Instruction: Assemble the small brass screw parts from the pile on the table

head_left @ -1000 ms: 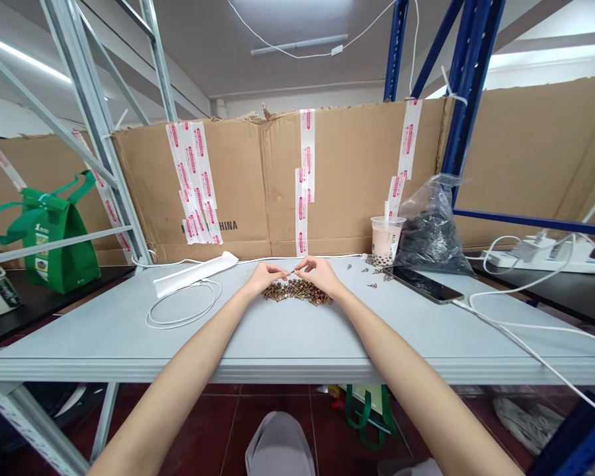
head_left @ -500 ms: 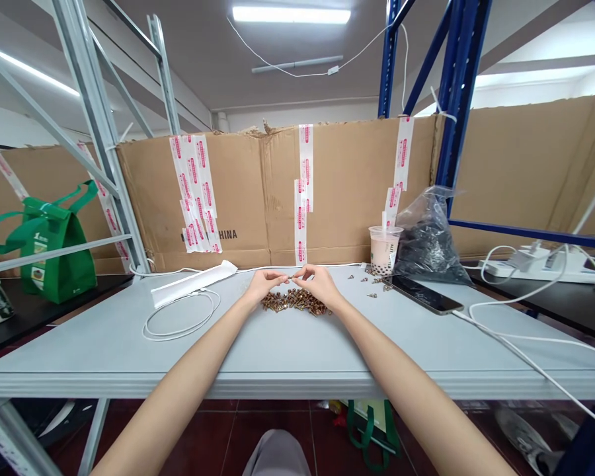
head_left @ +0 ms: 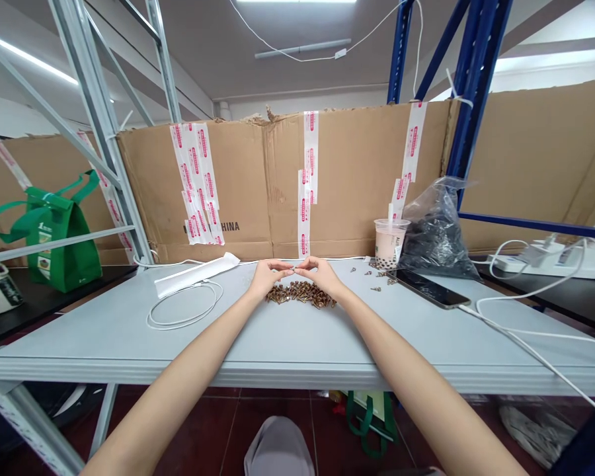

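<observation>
A coiled white charging cable (head_left: 183, 307) and a long white paper strip (head_left: 196, 274) lie on the pale grey shelf top (head_left: 297, 350), left of your hands. Your left hand (head_left: 272, 274) and right hand (head_left: 320, 274) curve into pinches, fingertips (head_left: 293, 270) meeting; too small to tell whether a screw is held. A heap of brass-coloured screws (head_left: 300, 295) sits just beside them, nearer you. Further right: scattered loose screws (head_left: 377, 279), then a black smartphone (head_left: 429, 289).
</observation>
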A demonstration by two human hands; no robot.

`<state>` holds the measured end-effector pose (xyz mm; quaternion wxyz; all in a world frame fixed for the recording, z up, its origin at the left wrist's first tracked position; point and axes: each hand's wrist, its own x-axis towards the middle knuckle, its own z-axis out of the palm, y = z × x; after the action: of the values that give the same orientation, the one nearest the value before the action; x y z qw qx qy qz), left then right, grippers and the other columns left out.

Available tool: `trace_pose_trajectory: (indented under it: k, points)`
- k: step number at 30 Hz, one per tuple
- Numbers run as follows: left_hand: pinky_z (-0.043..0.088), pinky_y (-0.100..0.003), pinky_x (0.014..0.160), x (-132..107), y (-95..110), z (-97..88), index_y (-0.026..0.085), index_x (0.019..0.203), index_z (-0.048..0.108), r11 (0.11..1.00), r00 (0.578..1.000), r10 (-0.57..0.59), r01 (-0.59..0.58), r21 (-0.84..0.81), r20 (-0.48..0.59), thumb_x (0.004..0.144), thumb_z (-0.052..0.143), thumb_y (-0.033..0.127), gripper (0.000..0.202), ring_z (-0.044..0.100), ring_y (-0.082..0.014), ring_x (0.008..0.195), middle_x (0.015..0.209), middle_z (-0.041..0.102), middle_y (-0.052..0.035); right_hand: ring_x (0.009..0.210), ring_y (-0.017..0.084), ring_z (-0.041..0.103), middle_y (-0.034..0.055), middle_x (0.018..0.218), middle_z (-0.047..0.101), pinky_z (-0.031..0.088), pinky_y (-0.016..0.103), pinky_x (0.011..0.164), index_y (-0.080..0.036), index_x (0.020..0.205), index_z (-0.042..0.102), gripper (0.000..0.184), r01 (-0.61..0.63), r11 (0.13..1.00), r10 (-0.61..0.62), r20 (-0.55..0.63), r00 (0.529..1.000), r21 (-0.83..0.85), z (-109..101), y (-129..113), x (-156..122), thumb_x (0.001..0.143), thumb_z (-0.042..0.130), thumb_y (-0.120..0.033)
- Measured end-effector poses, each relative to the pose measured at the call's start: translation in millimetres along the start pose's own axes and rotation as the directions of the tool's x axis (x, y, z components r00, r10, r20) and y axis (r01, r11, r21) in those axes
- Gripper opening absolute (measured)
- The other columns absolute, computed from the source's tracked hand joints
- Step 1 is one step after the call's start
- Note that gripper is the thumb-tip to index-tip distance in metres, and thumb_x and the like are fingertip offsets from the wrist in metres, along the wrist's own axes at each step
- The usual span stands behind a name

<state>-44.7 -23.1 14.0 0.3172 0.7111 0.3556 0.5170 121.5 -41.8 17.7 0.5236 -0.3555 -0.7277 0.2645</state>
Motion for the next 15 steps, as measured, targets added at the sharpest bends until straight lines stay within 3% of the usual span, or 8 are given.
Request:
trace_pose_trajectory:
  k: [5, 9, 15]
  points:
    - [0.040, -0.025, 0.060, -3, 3, 2.7, 0.014, 0.072, 0.068, 0.985, 0.993, 0.102, -0.092, 0.145, -0.064, 0.059, 0.068, 0.036, 0.025, 0.052, -0.0131, 0.061, 0.072, 0.066, -0.0060, 0.075, 0.013, 0.052, 0.0027, 0.080, 0.060, 0.038, 0.026, 0.073, -0.016, 0.078, 0.054, 0.022, 0.033, 0.997, -0.029, 0.061, 0.998, -0.074, 0, 9, -2, 0.073, 0.052, -0.037]
    - [0.040, -0.025, 0.060, -4, 7, 2.5, 0.017, 0.076, 0.069, 0.948, 0.981, 0.181, -0.153, 0.278, -0.076, 0.063, 0.065, 0.035, 0.023, 0.050, -0.0128, 0.061, 0.074, 0.065, -0.0046, 0.070, 0.012, 0.050, 0.0011, 0.072, 0.058, 0.037, 0.025, 0.069, -0.016, 0.072, 0.052, 0.027, 0.045, 0.993, -0.025, 0.165, 0.986, -0.113, 2, 13, -4, 0.080, 0.041, -0.039]
    - [0.039, -0.024, 0.061, -7, 12, 3.0, 0.019, 0.078, 0.068, 0.880, 0.953, 0.304, -0.280, 0.382, -0.001, 0.067, 0.063, 0.033, 0.018, 0.047, -0.0122, 0.061, 0.069, 0.062, -0.0028, 0.052, 0.008, 0.036, -0.0029, 0.056, 0.040, 0.030, 0.021, 0.051, -0.017, 0.061, 0.041, 0.037, -0.045, 0.998, 0.034, 0.233, 0.972, 0.042, 4, 11, -4, 0.082, 0.033, -0.047]
